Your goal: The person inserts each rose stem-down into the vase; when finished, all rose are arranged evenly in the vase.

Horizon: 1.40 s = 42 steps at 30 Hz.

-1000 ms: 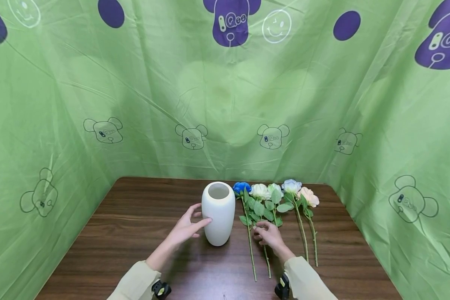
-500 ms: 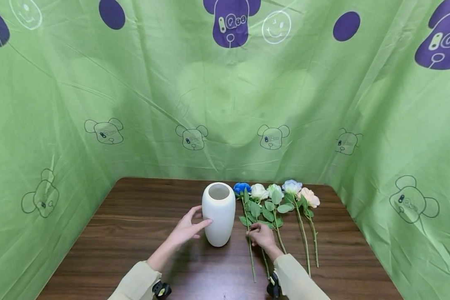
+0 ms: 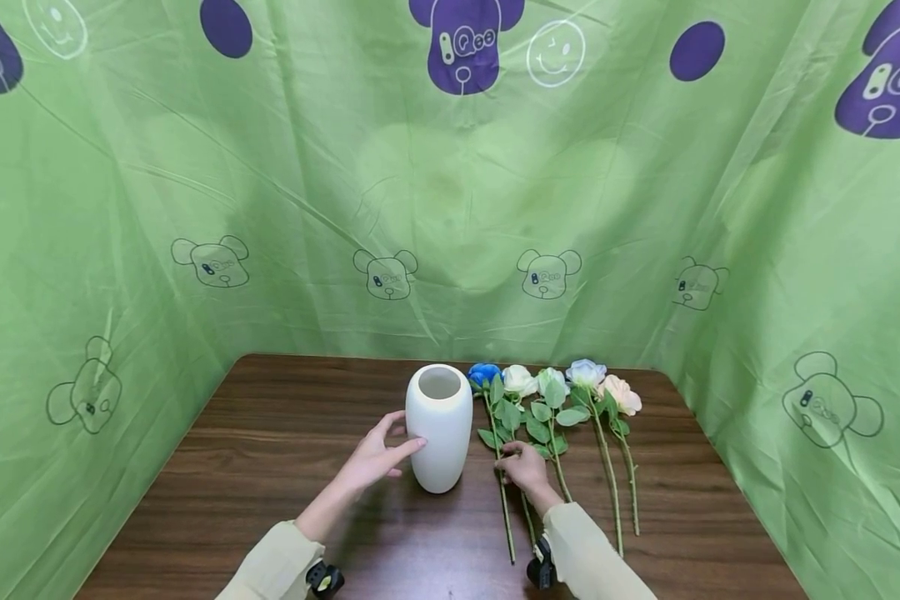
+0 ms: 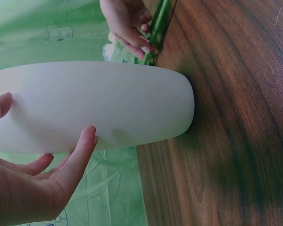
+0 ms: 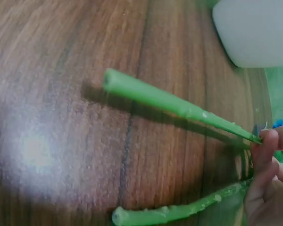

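In the head view a white vase [image 3: 439,442] stands upright. My left hand [image 3: 375,458] is at its left side, thumb and fingers spread. In the left wrist view the fingertips [image 4: 88,134] lie right at the vase wall. My right hand [image 3: 525,468] pinches the green stem of a blue rose [image 3: 485,374] between thumb and fingers. The right wrist view shows that stem [image 5: 155,98], its cut end a little above its shadow on the wood. A second stem [image 5: 179,213] runs below the fingers, beside the hand.
A white rose [image 3: 520,381], a pale green-white rose [image 3: 552,382], a pale blue rose [image 3: 586,373] and a peach rose [image 3: 621,395] lie on the brown wooden table [image 3: 285,433], right of the vase. Green printed cloth [image 3: 465,208] hangs around the table's back and sides.
My right hand has moved slightly left and its fingers have closed on the blue rose's stem. The left hand and the vase have stayed put.
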### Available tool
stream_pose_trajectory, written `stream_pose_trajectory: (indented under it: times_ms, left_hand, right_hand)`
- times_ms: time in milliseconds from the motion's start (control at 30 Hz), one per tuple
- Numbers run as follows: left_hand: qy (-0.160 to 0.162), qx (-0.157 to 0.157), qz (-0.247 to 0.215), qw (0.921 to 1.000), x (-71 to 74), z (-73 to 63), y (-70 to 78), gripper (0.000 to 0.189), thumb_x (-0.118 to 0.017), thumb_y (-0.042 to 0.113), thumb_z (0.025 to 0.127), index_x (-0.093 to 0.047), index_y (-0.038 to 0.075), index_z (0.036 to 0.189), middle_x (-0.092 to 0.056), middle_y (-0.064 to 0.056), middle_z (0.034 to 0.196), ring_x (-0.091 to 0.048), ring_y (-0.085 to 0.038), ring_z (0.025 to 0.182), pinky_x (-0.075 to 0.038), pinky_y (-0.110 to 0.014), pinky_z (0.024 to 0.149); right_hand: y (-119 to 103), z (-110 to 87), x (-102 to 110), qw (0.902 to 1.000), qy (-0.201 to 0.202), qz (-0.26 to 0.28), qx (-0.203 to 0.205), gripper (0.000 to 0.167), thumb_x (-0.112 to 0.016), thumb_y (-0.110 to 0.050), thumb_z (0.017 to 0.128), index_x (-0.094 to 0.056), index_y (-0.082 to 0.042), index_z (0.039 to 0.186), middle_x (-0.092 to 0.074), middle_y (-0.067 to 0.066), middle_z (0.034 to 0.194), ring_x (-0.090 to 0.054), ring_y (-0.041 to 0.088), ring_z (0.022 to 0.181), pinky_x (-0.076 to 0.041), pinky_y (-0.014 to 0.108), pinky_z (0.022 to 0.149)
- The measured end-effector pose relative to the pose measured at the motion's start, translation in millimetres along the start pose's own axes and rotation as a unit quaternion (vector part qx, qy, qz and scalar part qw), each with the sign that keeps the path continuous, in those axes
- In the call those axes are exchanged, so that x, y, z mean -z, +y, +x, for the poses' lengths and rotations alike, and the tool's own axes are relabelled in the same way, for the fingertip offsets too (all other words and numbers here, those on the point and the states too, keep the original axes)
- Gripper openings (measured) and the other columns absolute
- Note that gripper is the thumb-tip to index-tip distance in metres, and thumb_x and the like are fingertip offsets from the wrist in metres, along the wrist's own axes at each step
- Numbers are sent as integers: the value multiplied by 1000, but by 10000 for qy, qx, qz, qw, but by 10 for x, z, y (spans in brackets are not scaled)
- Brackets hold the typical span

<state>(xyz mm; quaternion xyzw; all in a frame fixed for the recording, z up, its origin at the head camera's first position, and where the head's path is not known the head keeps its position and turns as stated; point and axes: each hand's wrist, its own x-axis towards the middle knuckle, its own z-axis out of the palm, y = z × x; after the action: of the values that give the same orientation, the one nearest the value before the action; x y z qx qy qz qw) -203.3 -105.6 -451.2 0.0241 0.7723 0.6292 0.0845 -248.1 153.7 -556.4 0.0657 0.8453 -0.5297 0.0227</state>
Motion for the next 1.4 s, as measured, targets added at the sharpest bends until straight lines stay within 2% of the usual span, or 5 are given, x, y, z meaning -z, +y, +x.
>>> stream_pose_trajectory:
  times_ms: [200, 500, 867, 1100, 1400]
  left_hand:
    - [-21, -14, -22, 10000, 3, -45, 67, 68, -68, 31, 77, -35, 6, 131, -41, -25, 122, -54, -32, 92, -50, -43, 63]
    - [-46, -31, 57, 10000, -6, -202, 323, 62, -65, 25, 81, -35, 3, 130, -41, -27, 122, -53, -34, 95, -50, -41, 64]
    - [-52, -73, 25, 10000, 5, -151, 244, 62, -66, 26, 80, -36, 4, 129, -41, -27, 122, -53, -34, 94, -51, -39, 61]
    - [-57, -63, 58, 9999, -3, -187, 295, 61, -65, 24, 81, -36, 3, 129, -41, -28, 121, -53, -34, 93, -51, -38, 61]
    - [20, -33, -8, 10000, -1, 0, 5, 66, -68, 32, 77, -37, 9, 130, -41, -23, 122, -54, -31, 92, -50, -42, 62]
  right_hand:
    - [78, -30, 88, 9820, -707, 1707, 380, 33, -60, 1, 75, -54, 11, 106, -62, 10, 69, -54, 11, 48, -46, 21, 45]
    - [9, -23, 203, 9732, -928, 2047, 481, 44, -63, -7, 76, -50, 10, 115, -62, 7, 77, -55, 9, 55, -49, 23, 50]
    - [-247, -40, 368, 9689, -337, 2329, 773, 39, -66, -8, 78, -55, -2, 116, -59, 10, 84, -58, 17, 58, -52, 29, 57]
    - [-355, -62, 473, 9281, -175, 2855, 2384, 34, -64, -8, 80, -57, 0, 113, -58, 12, 83, -57, 15, 57, -51, 27, 53]
    - [-1010, -348, 573, 9197, 816, 3495, 1591, 36, -60, 6, 80, -50, 10, 114, -56, 4, 82, -55, 10, 57, -50, 22, 56]
